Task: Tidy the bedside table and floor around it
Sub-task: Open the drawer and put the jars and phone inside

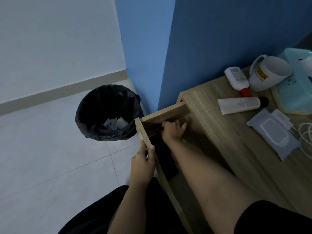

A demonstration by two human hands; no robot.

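Note:
The wooden bedside table (pixel 236 149) fills the right side, and its drawer (pixel 145 132) is pulled out toward me. My left hand (pixel 143 164) grips the drawer's front panel near its top edge. Inside the drawer, at its far end, my right hand (pixel 173 130) has its fingers curled over dark contents; whether it holds anything I cannot tell. On the tabletop lie a white mug (pixel 268 73) on its side, a white bottle with a red cap (pixel 237 80), a white tube with a black cap (pixel 241 104), a pack of wipes (pixel 273 134) and a white cable (pixel 306 135).
A bin lined with a black bag (pixel 108 112), holding paper scraps, stands on the pale tiled floor (pixel 50 157) left of the drawer, in the corner by the blue wall (pixel 219 39). A teal tray (pixel 297 88) sits at the table's far right.

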